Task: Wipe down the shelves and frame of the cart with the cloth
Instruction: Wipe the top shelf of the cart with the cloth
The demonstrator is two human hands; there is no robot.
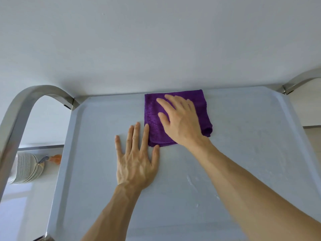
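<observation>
Right hand [182, 122] lying flat, fingers spread, pressing folded purple cloth [154, 126] on top shelf [97, 129] near far edge. Left hand [137, 159] resting open, palm down, gripping nothing, just beside cloth.

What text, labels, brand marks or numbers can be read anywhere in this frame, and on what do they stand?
None: no readable text anywhere in the frame.
The purple cloth, under the right hand, shows no tag or print.
The cart's top shelf, where the left hand lies flat, and its metal frame carry no label or marking.
The stack of plates at lower left shows only ribbed edges.
</observation>
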